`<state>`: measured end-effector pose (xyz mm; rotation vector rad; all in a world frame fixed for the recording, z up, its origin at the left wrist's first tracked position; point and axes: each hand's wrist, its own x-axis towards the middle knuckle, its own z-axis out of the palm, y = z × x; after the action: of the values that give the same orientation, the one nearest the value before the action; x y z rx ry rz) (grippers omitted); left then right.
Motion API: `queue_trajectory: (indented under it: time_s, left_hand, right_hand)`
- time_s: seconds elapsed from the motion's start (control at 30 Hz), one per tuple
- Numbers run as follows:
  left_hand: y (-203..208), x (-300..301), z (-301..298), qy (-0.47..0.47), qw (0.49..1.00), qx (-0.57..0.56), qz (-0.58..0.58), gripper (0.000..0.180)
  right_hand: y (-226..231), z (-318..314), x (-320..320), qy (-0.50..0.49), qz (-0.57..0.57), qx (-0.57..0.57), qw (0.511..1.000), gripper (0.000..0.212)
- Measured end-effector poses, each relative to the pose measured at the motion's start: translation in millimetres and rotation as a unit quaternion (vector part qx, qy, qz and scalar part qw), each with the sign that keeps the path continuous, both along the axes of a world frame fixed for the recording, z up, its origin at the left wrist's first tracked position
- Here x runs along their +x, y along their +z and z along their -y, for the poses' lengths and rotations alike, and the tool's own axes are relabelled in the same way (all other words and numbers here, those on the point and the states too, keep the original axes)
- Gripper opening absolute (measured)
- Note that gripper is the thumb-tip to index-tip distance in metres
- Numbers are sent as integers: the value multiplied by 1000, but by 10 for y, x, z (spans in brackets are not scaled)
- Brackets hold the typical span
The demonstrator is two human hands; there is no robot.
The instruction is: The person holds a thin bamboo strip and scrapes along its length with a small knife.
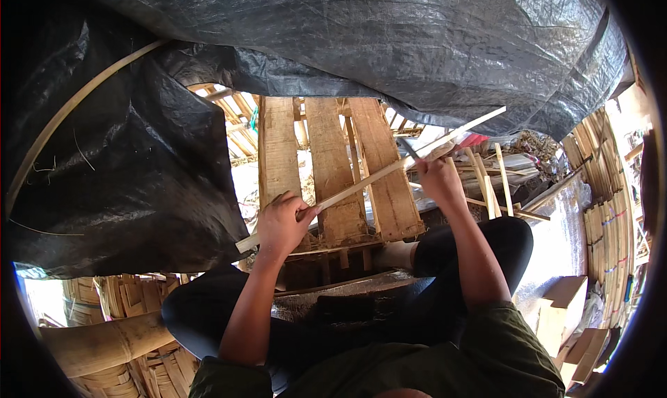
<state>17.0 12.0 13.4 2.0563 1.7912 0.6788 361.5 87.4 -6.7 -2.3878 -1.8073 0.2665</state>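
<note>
A long, pale bamboo strip [361, 185] slants across in front of me, its right end higher up than its left. Near the lower left end, my left hand [281, 221] is closed round it, thumb laid along the top. My right hand [439, 177] grips a knife whose dark blade [407, 148] crosses the strip right of its middle. The knife's handle is hidden in my fingers. Beneath the strip lies a rough wooden plank bench [333, 155] with gaps between its boards.
Black tarpaulin sheets [125, 162] hang at the left and across the top. Several cut sticks [501, 179] stand right of my right hand. Bundled bamboo strips [608, 238] line the far right, above a cardboard box [559, 311]. A thick bamboo pole [104, 346] lies lower left.
</note>
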Motion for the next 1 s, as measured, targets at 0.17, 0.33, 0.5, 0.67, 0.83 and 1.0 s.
queue_trajectory:
  time_s: [0.17,0.33,0.5,0.67,0.83,1.0]
  left_hand:
    - [-12,-59,11,12,1000,-8,-2,34]
    - [24,-38,-1,-2,1000,14,-3,36]
    - [3,-46,-17,-2,1000,15,-4,36]
    - [-32,-40,18,1,1000,26,11,35]
    - [-64,-72,-15,3,1000,15,-9,32]
    - [7,-35,-29,-3,1000,0,-3,35]
  right_hand:
    - [103,141,-255,35,0,24,999,56]
    - [28,20,-124,7,-8,47,999,58]
    - [92,120,-380,19,1,8,1000,57]
    - [156,92,-311,33,-19,-39,999,61]
    - [150,91,-356,12,-11,-47,999,64]
    - [-5,-47,-46,23,-78,-10,997,65]
